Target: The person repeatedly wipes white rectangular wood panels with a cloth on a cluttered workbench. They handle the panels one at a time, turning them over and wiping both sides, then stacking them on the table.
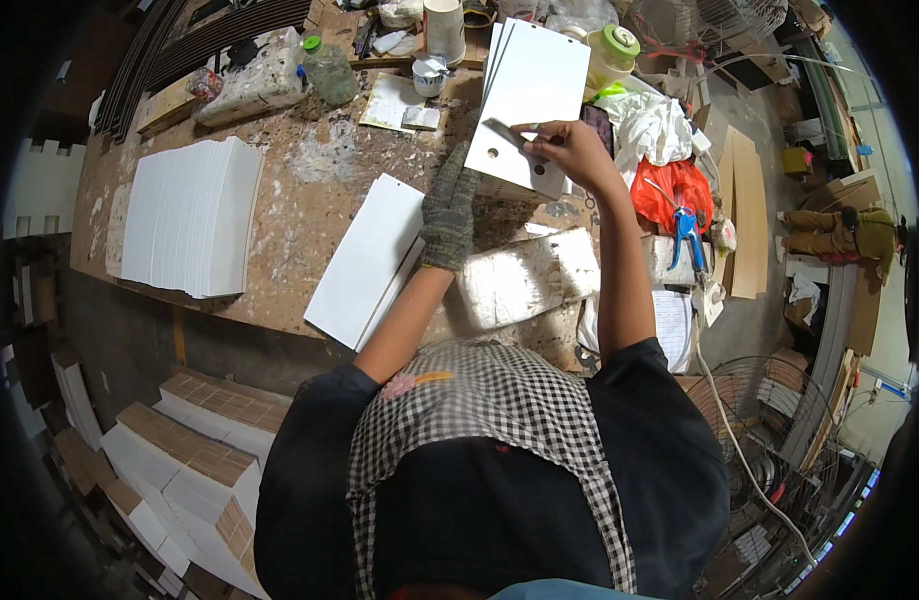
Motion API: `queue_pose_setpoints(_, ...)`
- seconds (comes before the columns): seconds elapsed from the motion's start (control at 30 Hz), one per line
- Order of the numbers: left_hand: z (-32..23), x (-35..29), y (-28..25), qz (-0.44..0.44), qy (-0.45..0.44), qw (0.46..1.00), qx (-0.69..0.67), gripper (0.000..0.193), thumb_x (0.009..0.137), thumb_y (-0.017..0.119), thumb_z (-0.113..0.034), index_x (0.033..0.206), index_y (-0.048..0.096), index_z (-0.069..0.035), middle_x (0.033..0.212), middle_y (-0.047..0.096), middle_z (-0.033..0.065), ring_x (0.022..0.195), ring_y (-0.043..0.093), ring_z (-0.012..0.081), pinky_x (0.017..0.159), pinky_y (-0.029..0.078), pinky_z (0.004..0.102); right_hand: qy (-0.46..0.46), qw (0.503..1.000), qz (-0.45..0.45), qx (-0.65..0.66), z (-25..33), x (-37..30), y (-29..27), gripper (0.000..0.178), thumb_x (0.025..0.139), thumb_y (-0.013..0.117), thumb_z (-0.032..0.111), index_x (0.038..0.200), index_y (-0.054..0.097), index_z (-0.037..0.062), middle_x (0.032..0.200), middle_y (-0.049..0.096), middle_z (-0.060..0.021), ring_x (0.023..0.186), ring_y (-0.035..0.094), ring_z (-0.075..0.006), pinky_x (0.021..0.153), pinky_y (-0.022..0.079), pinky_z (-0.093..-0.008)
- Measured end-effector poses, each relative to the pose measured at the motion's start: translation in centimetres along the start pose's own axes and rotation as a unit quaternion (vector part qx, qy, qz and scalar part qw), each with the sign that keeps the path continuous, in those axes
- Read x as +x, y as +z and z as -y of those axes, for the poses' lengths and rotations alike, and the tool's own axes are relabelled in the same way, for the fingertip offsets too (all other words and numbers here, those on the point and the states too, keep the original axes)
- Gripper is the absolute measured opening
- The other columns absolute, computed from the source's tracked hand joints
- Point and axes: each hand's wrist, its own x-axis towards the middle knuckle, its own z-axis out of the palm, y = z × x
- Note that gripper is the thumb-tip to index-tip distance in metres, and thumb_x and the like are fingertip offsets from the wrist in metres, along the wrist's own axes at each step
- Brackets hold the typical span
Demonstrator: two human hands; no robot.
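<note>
A white panel [540, 75] with drilled holes lies on top of a stack of similar panels at the far middle of the workbench. My right hand [577, 155], bare, pinches a thin, flat greyish strip [502, 130] over its near part, beside the holes; whether it is a blade or a scraper I cannot make out. Along the stack's left edge rests my left hand [449, 208] in a grey knitted glove, fingers stretched out and their tips partly hidden. Close to the left wrist, two white panels [365, 255] lie overlapping at a slant.
A pile of white panels [185, 215] stands on the left of the stained workbench [300, 215]. A foam block [530, 278] lies in front of the stack. To the right are a blue-handled tool [688, 232], red and white bags, and a lidded jug [612, 55].
</note>
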Motion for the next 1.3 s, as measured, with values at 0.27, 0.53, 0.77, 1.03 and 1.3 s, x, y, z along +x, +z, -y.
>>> queue_pose_setpoints(0.27,2.2,-1.3,-0.2,-0.082,0.023,0.995,-0.053,0.050,0.101,0.057,-0.016,0.148,0.044,-0.005,0.148,0.050,0.0131,0.138,0.046,0.0259,0.117,0.036,0.0390,0.001,1.000,0.006,0.018,-0.8,0.6,0.2,0.029,0.087,0.076,0.016,0.116,0.076,0.0128,0.081,0.074,-0.0058,0.071,0.063,-0.0105,0.070,0.051,-0.0305)
queue_pose_setpoints(0.53,1.1,-2.5,-8.2,-0.216,0.026,0.974,-0.065,0.046,0.099,0.055,-0.003,0.144,0.045,0.000,0.145,0.050,0.0128,0.130,0.049,0.0221,0.108,0.043,0.0349,0.003,0.999,0.038,0.005,-0.2,0.1,-0.2,0.031,0.087,0.076,0.016,0.118,0.076,0.0172,0.088,0.076,-0.0100,0.076,0.067,-0.0134,0.077,0.053,-0.0329)
queue_pose_setpoints(0.77,4.3,-5.5,-13.1,-0.277,-0.053,0.954,-0.099,0.044,0.101,0.055,-0.008,0.143,0.047,0.003,0.145,0.051,0.0137,0.129,0.050,0.0230,0.108,0.043,0.0348,-0.011,0.999,0.049,-0.006,-1.6,0.8,0.2,0.027,0.085,0.079,0.021,0.110,0.078,0.0109,0.088,0.076,-0.0097,0.074,0.065,-0.0154,0.074,0.052,-0.0333)
queue_pose_setpoints(1.03,6.0,-7.1,-13.7,-0.290,-0.071,0.951,-0.078,0.042,0.097,0.055,-0.002,0.138,0.052,0.006,0.141,0.055,0.0160,0.127,0.054,0.0237,0.108,0.043,0.0352,-0.077,0.989,0.123,-0.009,-1.7,0.6,-0.9,0.030,0.088,0.076,0.013,0.117,0.075,0.0076,0.082,0.071,-0.0020,0.074,0.062,-0.0082,0.073,0.052,-0.0271)
queue_pose_setpoints(1.3,4.7,-6.5,-13.0,-0.258,-0.048,0.963,-0.055,0.039,0.099,0.056,-0.006,0.137,0.054,0.004,0.137,0.058,0.0133,0.122,0.056,0.0224,0.104,0.045,0.0343,-0.086,0.991,0.093,0.034,-2.0,1.2,-1.2,0.029,0.087,0.076,0.018,0.115,0.076,0.0104,0.087,0.077,-0.0059,0.075,0.069,-0.0137,0.073,0.053,-0.0324)
